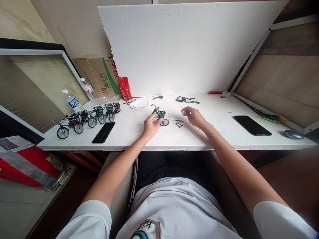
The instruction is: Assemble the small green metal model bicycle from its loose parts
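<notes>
My left hand (152, 126) is closed on a small model bicycle (164, 122), which stands on the white table with a green box at its rear. Part of its frame and front is hidden behind my fingers. To the right, my right hand (193, 116) is raised a little above the table, thumb and fingers pinched around a tiny pale piece (182, 113) too small to name. Between the hands lie a dark frame-shaped part (178, 124), a thin dark rod and several tiny loose bits.
Several finished-looking model bicycles (62, 132) stand in a row at the left, near a phone (103, 132). Farther back are a white plate (139, 104), loose dark parts (186, 99) and a red box (125, 89). Another phone (252, 125) and a mouse (294, 134) lie at the right.
</notes>
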`<action>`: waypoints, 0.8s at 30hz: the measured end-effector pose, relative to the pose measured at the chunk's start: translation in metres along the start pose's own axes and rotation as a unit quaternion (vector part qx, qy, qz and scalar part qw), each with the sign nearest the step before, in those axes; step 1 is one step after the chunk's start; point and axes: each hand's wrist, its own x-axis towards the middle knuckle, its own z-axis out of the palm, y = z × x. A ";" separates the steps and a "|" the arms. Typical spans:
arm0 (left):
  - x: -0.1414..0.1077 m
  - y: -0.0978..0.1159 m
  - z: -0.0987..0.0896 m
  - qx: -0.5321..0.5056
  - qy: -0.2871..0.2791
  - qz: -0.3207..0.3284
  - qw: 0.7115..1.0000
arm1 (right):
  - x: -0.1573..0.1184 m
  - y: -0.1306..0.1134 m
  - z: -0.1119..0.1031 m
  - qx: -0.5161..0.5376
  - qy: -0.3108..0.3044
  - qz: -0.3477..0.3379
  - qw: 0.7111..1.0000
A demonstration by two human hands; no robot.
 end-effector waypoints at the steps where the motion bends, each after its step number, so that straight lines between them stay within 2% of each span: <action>1: 0.000 0.000 0.000 0.002 0.002 0.003 1.000 | 0.000 -0.004 0.005 0.032 0.013 -0.019 0.999; 3: 0.000 0.001 0.001 0.004 0.005 0.007 1.000 | -0.001 -0.014 0.017 0.081 0.026 -0.059 0.995; 5: -0.001 0.003 0.001 0.004 0.006 0.011 1.000 | -0.004 -0.026 0.028 0.118 0.006 -0.088 0.989; 10: -0.001 0.005 0.001 0.012 0.007 0.021 1.000 | -0.013 -0.054 0.052 0.236 -0.016 -0.061 0.970; 14: -0.001 0.002 0.001 0.019 0.007 0.033 0.999 | -0.016 -0.056 0.064 0.290 -0.008 -0.072 0.954; 19: -0.002 0.002 0.003 0.022 0.007 0.039 0.999 | -0.019 -0.052 0.072 0.241 0.033 -0.081 0.966; 24: -0.002 0.004 0.004 0.032 0.006 0.029 0.999 | -0.026 -0.060 0.073 0.118 0.119 -0.189 0.968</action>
